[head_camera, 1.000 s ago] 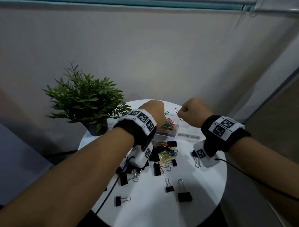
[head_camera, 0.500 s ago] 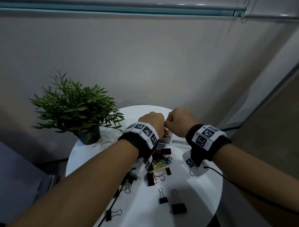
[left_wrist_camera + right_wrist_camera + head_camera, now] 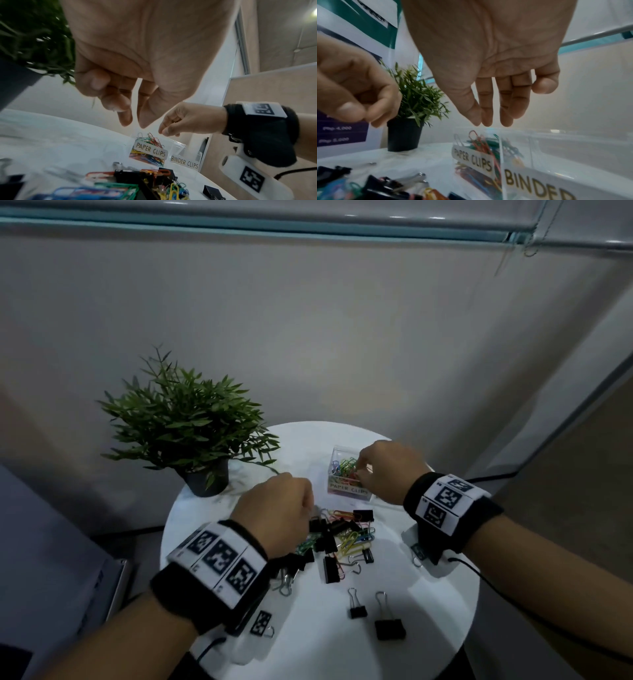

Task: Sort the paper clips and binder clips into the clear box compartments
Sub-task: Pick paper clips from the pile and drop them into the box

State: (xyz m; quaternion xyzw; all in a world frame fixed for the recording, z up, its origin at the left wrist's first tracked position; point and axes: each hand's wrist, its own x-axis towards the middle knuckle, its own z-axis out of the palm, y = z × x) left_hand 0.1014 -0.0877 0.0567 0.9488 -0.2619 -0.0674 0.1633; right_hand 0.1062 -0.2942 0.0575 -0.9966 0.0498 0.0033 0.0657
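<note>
A clear box (image 3: 347, 491) stands at the back of the round white table (image 3: 428, 604). Its compartment labelled PAPER CLIPS (image 3: 472, 158) holds several coloured paper clips. I see nothing inside the one labelled BINDER CLIPS (image 3: 184, 161). My right hand (image 3: 485, 121) hovers just above the paper clip compartment, fingers straight and pointing down, nothing between them. My left hand (image 3: 135, 123) hangs over the mixed pile of paper clips and black binder clips (image 3: 342, 537), loosely curled, thumb and forefinger slightly apart, empty.
A potted plant (image 3: 185, 426) stands at the table's back left, close to my left hand. Two black binder clips (image 3: 358, 607) (image 3: 389, 628) lie apart near the front edge. A partition wall runs along the right of the table.
Both hands were together above the box, the right one earlier pinching a paper clip. Now the left hand has drawn back over the pile and the right hand's fingers are straight and empty.
</note>
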